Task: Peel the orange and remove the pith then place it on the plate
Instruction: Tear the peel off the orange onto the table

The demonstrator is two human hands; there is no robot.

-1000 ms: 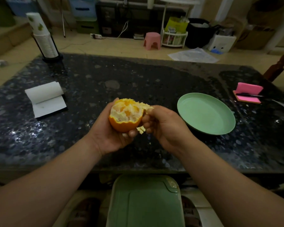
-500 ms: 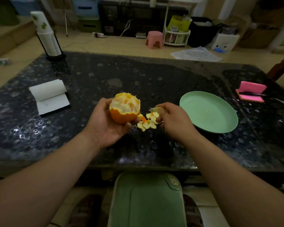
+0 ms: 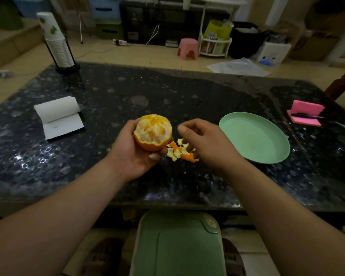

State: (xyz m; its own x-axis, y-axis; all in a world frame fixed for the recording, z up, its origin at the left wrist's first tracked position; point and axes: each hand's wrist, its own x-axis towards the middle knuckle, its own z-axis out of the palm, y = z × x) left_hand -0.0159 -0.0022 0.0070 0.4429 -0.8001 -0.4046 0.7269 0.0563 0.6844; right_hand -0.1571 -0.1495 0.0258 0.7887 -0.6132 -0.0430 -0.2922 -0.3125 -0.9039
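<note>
The left hand (image 3: 135, 154) grips the half-peeled round orange (image 3: 152, 132) above the dark speckled stone table (image 3: 108, 108). The right hand (image 3: 205, 142) hangs loose, fingers softly bent, over small peel bits (image 3: 179, 151). The round green plate (image 3: 255, 138) sits near it.

glossy speckled stone table (image 3: 187, 92); smooth matt plastic plate (image 3: 237, 124); paper notepad (image 3: 58, 114); rough pithy orange (image 3: 152, 130).

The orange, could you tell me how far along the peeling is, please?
Done: the top half of the orange is bare, and peel scraps lie on the table. In hand: the left hand cups the orange; the right hand hovers over the scraps, apparently holding nothing. Left: rind on the lower half, white pith on the flesh, then setting it on the green plate.
</note>
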